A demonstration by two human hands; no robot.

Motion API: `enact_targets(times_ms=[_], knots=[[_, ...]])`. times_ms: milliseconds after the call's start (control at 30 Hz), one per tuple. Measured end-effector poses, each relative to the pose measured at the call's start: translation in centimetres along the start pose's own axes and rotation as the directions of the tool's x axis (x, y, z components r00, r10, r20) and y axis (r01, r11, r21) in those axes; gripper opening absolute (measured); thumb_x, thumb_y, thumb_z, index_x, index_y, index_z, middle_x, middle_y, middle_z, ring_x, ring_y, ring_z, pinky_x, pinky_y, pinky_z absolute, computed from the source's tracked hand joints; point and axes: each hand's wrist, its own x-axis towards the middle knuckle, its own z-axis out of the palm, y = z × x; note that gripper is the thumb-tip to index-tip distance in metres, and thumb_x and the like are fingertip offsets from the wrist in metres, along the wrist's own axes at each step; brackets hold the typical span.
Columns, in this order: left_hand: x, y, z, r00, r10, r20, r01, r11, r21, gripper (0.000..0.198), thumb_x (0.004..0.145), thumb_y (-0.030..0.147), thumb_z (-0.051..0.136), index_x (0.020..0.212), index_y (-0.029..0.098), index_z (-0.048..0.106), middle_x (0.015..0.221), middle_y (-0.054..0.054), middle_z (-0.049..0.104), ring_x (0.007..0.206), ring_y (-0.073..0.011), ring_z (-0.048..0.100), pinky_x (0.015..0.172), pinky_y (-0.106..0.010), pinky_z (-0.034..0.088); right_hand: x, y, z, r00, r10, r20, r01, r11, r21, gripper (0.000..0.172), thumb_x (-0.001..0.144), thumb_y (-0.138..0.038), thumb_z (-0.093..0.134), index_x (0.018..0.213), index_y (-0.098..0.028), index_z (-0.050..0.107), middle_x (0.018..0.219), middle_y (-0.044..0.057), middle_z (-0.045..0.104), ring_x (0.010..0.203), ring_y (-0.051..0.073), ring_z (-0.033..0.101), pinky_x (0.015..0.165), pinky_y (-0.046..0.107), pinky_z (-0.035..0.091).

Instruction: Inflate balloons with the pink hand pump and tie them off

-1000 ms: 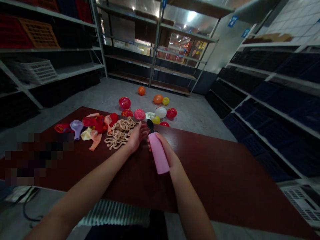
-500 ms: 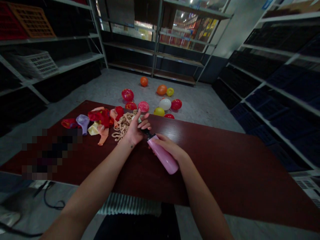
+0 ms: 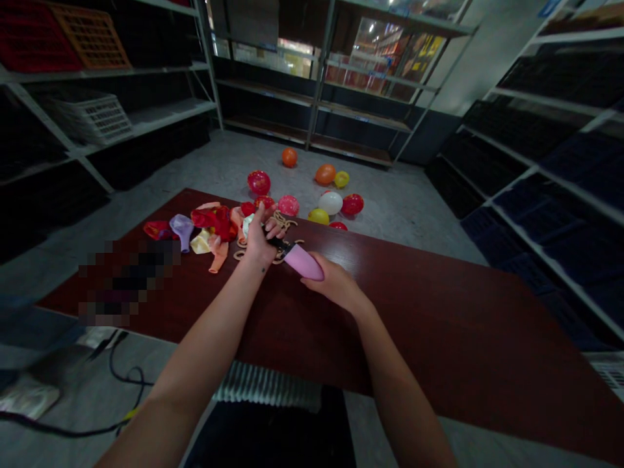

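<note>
Since half a second ago, the pink pump (image 3: 301,261) has swung so that less of its body shows below the black end (image 3: 287,247), and the left hand covers more of the tan cords (image 3: 286,222). At far left, a shelf carries an orange crate (image 3: 90,36) with a white basket (image 3: 100,120) on the level beneath it. Limp balloons (image 3: 212,221) in red, peach and cream lie bunched on the left part of the bench (image 3: 429,312), a lavender one (image 3: 182,229) among them. Just right of the bunch, something pale green (image 3: 247,224) shows beside the left hand (image 3: 263,240), whose thumb points up and whose fingers bend over the pump's black end; how firmly they grip cannot be told. Cords poke out on both sides of that hand. Above the bench, the pump slants from its black end at upper left to its pink end at lower right, where the right hand (image 3: 334,283) is wrapped around it. Beyond the far edge, inflated balloons lie on the floor: orange (image 3: 289,157), yellow (image 3: 319,216), white (image 3: 330,203) and red (image 3: 351,205). Racks of dark crates (image 3: 531,208) line the right side.
</note>
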Motion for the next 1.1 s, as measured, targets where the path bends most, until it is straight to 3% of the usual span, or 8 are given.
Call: enact_targets(times_ms=[233,467,633,767,900,1100], knots=[[0.2,-1.4,0.0,0.995,0.104,0.011,-0.103,0.994,-0.045,0.047,0.102,0.047,0.058,0.068,0.015,0.058,0.047,0.008,0.033,0.036,-0.0049,0.034,0.042,-0.020,0.036,0.0,-0.3,0.3,0.986,0.005,-0.167,-0.067,0.928,-0.367,0.055,0.090,-0.036,0.067,0.141,-0.023,0.053,0.134,0.010,0.067,0.114,0.029,0.066,0.089,0.039,0.052],[0.2,-2.6,0.3,0.993,0.117,0.004,-0.117,0.992,0.046,0.051,0.098,0.054,0.060,0.063,0.018,0.052,0.052,0.003,0.044,0.046,-0.0094,0.049,0.048,-0.022,0.045,0.0,0.3,0.3,0.983,-0.010,-0.183,-0.070,0.904,-0.422,0.057,0.093,-0.040,0.063,0.146,-0.023,0.049,0.132,0.011,0.067,0.109,0.028,0.066,0.086,0.038,0.050],[0.2,-2.1,0.3,0.996,0.047,0.078,-0.047,0.999,0.008,0.050,0.097,0.053,0.064,0.063,0.019,0.050,0.046,0.007,0.031,0.040,-0.0074,0.038,0.045,-0.021,0.041,0.5,1.2,0.9,0.951,-0.057,-0.305,-0.112,0.855,-0.507,0.061,0.092,-0.030,0.063,0.150,-0.025,0.045,0.130,0.012,0.066,0.109,0.029,0.062,0.090,0.039,0.046],[0.2,-1.7,0.4,0.989,0.074,0.127,-0.072,0.997,-0.018,0.051,0.100,0.049,0.059,0.060,0.019,0.048,0.044,0.006,0.028,0.036,-0.0064,0.029,0.041,-0.021,0.034,1.4,2.2,1.3,0.941,-0.056,-0.335,-0.149,0.818,-0.555,0.062,0.090,-0.026,0.064,0.149,-0.020,0.046,0.127,0.014,0.067,0.109,0.029,0.060,0.092,0.040,0.043],[0.4,-0.3,0.1,0.985,0.169,0.045,-0.167,0.985,-0.037,0.056,0.100,0.052,0.057,0.058,0.019,0.042,0.043,0.007,0.025,0.035,-0.0065,0.027,0.040,-0.022,0.030,2.2,2.7,1.2,0.936,-0.099,-0.338,-0.138,0.780,-0.610,0.052,0.090,-0.026,0.066,0.140,-0.017,0.053,0.129,0.015,0.066,0.110,0.030,0.057,0.093,0.041,0.040],[0.9,3.0,-0.9,0.943,0.331,-0.042,-0.334,0.938,-0.096,0.057,0.099,0.052,0.060,0.059,0.020,0.035,0.043,0.008,0.026,0.035,-0.0063,0.025,0.039,-0.022,0.028,2.2,3.6,0.0,0.914,-0.168,-0.369,-0.135,0.733,-0.667,0.048,0.090,-0.024,0.063,0.137,-0.018,0.056,0.128,0.013,0.067,0.110,0.030,0.056,0.094,0.041,0.037]])
